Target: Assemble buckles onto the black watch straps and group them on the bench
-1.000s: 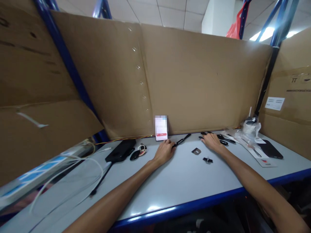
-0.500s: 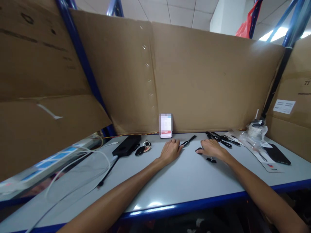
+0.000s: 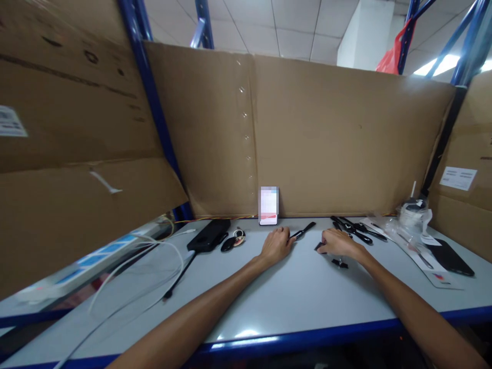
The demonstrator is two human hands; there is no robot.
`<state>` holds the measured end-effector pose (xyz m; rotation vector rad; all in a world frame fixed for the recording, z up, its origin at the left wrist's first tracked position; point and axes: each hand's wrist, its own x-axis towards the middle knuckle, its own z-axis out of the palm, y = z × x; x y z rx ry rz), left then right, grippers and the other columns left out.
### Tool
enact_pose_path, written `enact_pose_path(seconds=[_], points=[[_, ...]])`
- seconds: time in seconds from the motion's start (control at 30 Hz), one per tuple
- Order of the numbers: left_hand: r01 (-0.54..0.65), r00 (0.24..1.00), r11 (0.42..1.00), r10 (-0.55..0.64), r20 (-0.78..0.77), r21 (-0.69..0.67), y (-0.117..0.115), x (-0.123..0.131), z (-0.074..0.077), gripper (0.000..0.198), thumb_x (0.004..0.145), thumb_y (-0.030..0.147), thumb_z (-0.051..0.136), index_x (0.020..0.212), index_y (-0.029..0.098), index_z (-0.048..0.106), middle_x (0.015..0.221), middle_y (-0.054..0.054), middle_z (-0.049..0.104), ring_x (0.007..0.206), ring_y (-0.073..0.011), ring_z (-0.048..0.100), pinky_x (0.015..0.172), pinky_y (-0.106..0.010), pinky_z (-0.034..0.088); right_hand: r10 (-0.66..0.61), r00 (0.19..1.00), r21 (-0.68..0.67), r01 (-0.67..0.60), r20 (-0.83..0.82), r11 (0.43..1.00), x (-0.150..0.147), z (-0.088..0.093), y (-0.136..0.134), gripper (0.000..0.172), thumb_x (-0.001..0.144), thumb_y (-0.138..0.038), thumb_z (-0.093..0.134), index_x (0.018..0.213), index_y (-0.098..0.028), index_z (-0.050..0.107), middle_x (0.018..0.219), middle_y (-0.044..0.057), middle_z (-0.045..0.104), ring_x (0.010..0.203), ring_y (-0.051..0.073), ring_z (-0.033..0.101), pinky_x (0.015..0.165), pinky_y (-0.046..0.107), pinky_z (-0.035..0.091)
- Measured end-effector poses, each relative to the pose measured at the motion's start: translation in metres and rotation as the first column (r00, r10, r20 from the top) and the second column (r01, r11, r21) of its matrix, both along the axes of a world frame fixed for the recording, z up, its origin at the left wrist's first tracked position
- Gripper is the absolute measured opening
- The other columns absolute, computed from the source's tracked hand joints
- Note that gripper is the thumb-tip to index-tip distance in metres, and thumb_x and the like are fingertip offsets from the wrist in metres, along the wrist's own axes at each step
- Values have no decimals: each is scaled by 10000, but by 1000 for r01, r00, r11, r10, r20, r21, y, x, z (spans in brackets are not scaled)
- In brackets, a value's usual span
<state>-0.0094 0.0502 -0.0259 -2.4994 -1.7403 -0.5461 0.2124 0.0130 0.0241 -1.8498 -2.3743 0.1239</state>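
Note:
My left hand (image 3: pixel 277 245) rests on the white tabletop with its fingers curled round the near end of a slim black tool (image 3: pixel 305 230). The tool's free end points away to the right. My right hand (image 3: pixel 338 243) is closed, pinching a small flat black piece (image 3: pixel 320 247) between thumb and fingers; most of that piece is hidden. Just below the right hand lies a small black part (image 3: pixel 340 263) with a shiny bit on it, apart from the fingers. Beyond that hand are several black-handled tools (image 3: pixel 351 229) in a loose pile.
A lit phone (image 3: pixel 268 206) leans on the cardboard wall (image 3: pixel 326 138). Leftward are keys with a black fob (image 3: pixel 228 244), a black box (image 3: pixel 209 236), white cables (image 3: pixel 180 256) and a power strip (image 3: pixel 92 259). Plastic packaging (image 3: pixel 417 246) and a dark phone-like slab (image 3: pixel 450 257) lie right.
The view has tilted up and turned slightly left, so everything sits lower and further right. Both hands stay near the same things; the right fingers look more tightly curled over the small black piece.

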Motion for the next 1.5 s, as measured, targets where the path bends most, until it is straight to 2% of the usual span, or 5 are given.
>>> enact_pose_path(seconds=[0.67, 1.0, 1.17, 1.3, 1.5], points=[[34, 979, 988, -3, 204, -151, 18, -2, -6, 179, 853, 219, 597, 1025, 202, 639, 982, -51, 677, 956, -198, 612, 766, -262, 391, 34, 986, -57, -43, -161, 997, 9, -19, 19, 517, 608, -317, 821, 1076, -180, 649, 947, 47, 688, 874, 195, 621, 611, 221, 355], [54, 999, 982, -53, 13, -179, -5, 4, 10, 208, 871, 147, 454, 1069, 190, 502, 1017, -124, 686, 911, -259, 644, 695, -312, 350, 31, 922, -197, -115, -385, 974, 13, -31, 34, 254, 601, -269, 813, 724, -169, 614, 614, -50, 552, 519, 87, 499, 449, 182, 308], [77, 981, 978, -40, 192, -193, -1, 2, 4, 242, 855, 126, 479, 1086, 194, 498, 886, -80, 678, 819, -239, 624, 645, -289, 308, -95, 824, -351, -131, -559, 927, 12, -38, 41, 178, 705, -218, 717, 733, -172, 548, 597, -47, 561, 448, 79, 501, 377, 158, 332], [169, 845, 954, -11, 535, -247, 10, 1, -7, 81, 863, 233, 551, 929, 186, 554, 680, 5, 601, 642, -163, 546, 585, -249, 283, -117, 797, -351, -124, -593, 928, 11, -39, 42, 139, 714, -173, 695, 753, -163, 562, 579, -47, 556, 417, 72, 485, 339, 148, 325], [506, 453, 812, 35, 891, -289, 2, 6, -10, 396, 801, 568, 601, 770, 193, 479, 513, 69, 479, 391, -83, 401, 433, -223, 245, -119, 765, -318, -118, -634, 941, 10, -37, 44, 149, 719, -197, 682, 637, -157, 564, 565, -31, 570, 438, 72, 490, 351, 151, 358]])
